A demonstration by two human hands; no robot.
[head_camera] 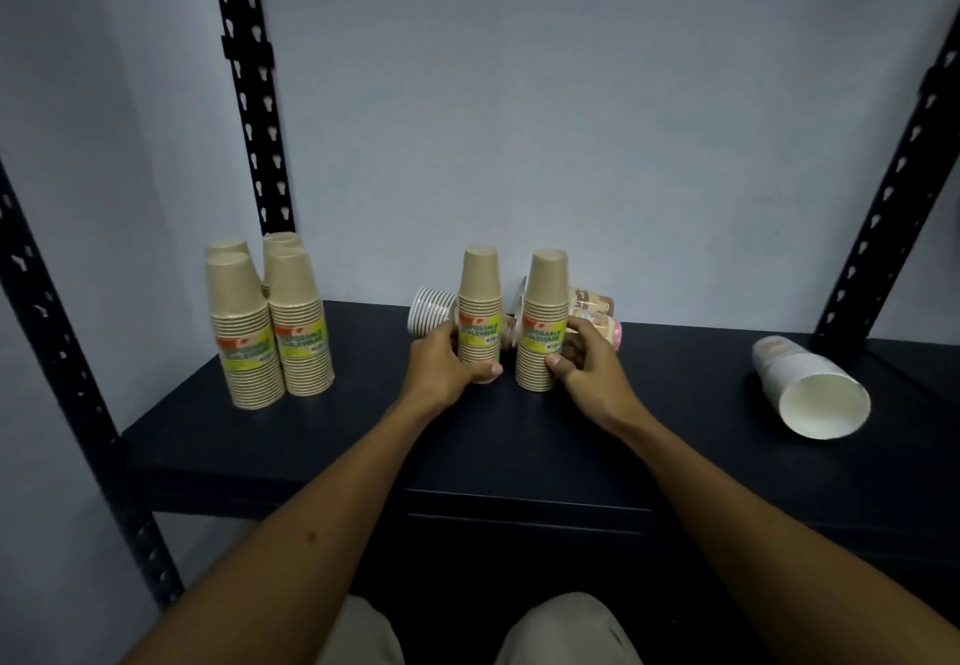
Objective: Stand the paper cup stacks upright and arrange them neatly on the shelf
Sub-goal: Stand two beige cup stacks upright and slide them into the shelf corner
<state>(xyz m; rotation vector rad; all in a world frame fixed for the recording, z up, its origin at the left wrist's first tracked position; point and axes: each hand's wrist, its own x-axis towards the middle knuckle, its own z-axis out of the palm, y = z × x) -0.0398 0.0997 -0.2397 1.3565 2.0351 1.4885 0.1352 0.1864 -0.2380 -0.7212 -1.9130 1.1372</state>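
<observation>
A plain pale wall (571, 119) stands behind. Black metal posts (249, 93) with holes rise on both sides. The light is dim.

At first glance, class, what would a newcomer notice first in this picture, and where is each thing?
Mid-shelf, the left hand and right hand each grip an upright brown cup stack. At the shelf's left end stands a tight group of upright brown stacks. At the right end a white cup stack lies on its side, its open mouth facing the viewer.
</observation>
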